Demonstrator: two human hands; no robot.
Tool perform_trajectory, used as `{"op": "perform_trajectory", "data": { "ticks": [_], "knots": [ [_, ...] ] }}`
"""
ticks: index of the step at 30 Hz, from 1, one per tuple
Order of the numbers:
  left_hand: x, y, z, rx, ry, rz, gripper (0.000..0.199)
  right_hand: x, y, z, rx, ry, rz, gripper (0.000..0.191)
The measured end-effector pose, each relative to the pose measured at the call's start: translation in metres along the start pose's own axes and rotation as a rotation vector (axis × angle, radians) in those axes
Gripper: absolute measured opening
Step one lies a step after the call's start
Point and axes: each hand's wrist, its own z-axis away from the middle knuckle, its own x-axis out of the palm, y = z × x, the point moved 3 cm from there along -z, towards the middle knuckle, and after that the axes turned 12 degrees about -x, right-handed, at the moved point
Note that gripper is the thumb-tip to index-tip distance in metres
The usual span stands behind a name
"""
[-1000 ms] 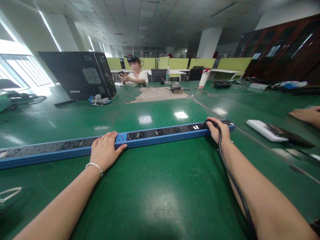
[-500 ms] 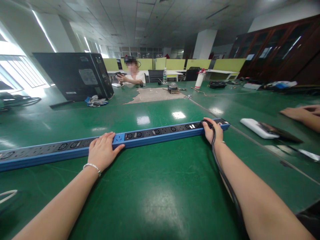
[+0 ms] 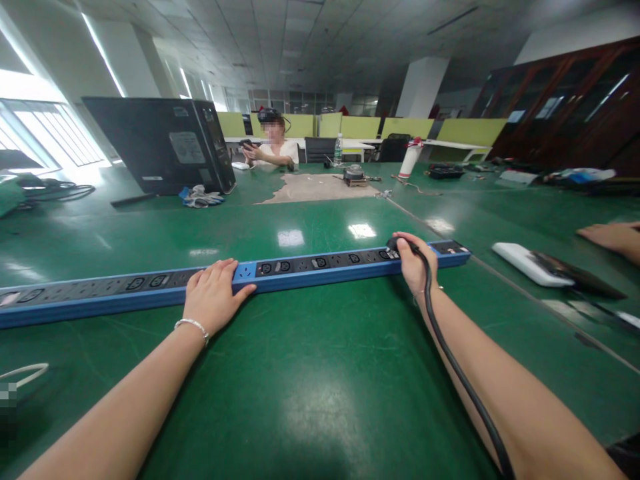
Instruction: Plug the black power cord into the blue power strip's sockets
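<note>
A long blue power strip [image 3: 325, 273] with black sockets lies across the green table [image 3: 310, 373]. My left hand [image 3: 213, 293] rests over the strip left of its middle, fingers on top and thumb along the front side, so it grips the strip. Near the strip's right end, my right hand [image 3: 416, 263] is closed around a black plug [image 3: 397, 245]. The plug is above the sockets, its prongs pointing left and apart from the strip. From it a black cable [image 3: 445, 343] runs down along my right forearm.
A black computer case [image 3: 165, 147] stands at the back left, with gloves [image 3: 201, 197] beside it. To the right lie a white device [image 3: 530, 265] and another person's hand [image 3: 607, 233]. A person [image 3: 275, 150] sits across the table.
My right hand has lifted the black plug off the strip and shifted it a little left. My left hand remains on the strip, and the view has turned slightly.
</note>
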Motion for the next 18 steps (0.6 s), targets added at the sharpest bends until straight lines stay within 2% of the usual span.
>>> {"op": "perform_trajectory", "data": {
  "ticks": [3,6,12,18],
  "knots": [
    [0.0,0.0,0.0,0.004,0.006,-0.009,0.062,0.019,-0.012,0.007,0.008,-0.09,-0.031,0.036],
    [0.0,0.0,0.0,0.011,0.001,-0.011,0.063,0.029,-0.015,0.01,0.035,-0.124,0.01,0.036],
    [0.001,0.0,0.0,0.004,-0.006,-0.011,0.064,0.033,-0.017,0.011,0.063,-0.173,0.135,0.037],
    [0.0,0.0,0.001,0.016,0.004,-0.022,0.064,0.035,-0.027,0.021,-0.068,-0.204,0.267,0.034]
  ]
}}
